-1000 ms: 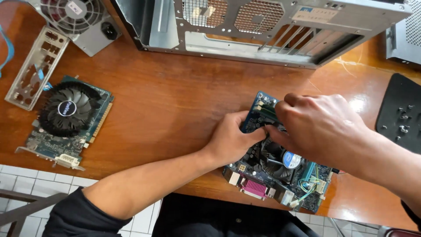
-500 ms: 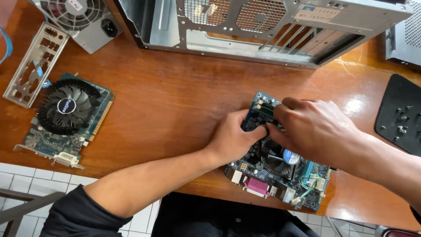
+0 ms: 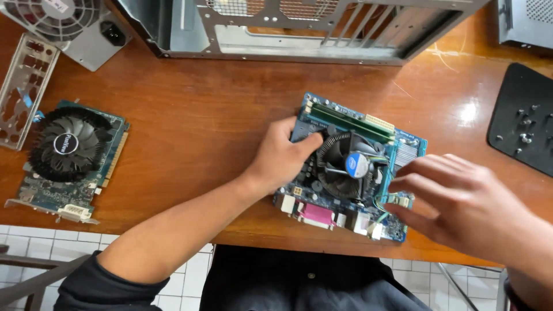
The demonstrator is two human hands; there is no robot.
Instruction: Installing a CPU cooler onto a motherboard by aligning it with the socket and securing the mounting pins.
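Observation:
A blue motherboard (image 3: 403, 151) lies flat on the wooden table near its front edge, with a round black cooler fan (image 3: 348, 166) in its middle and green memory sticks (image 3: 345, 120) along its far side. My left hand (image 3: 279, 158) rests on the board's left edge, thumb pressing beside the fan. My right hand (image 3: 461, 198) hovers at the board's right edge with fingers spread and nothing in it, fingertips close to the board's right corner.
An open grey computer case (image 3: 299, 40) stands along the back. A power supply (image 3: 69, 26) and a metal port shield (image 3: 23, 89) lie at far left, a graphics card with black fan (image 3: 69, 155) below them. A black pad with screws (image 3: 524, 118) sits right.
My right hand has lifted off the motherboard and pulled back to the right, uncovering the cooler fan and memory sticks. My left hand stays on the board's left edge.

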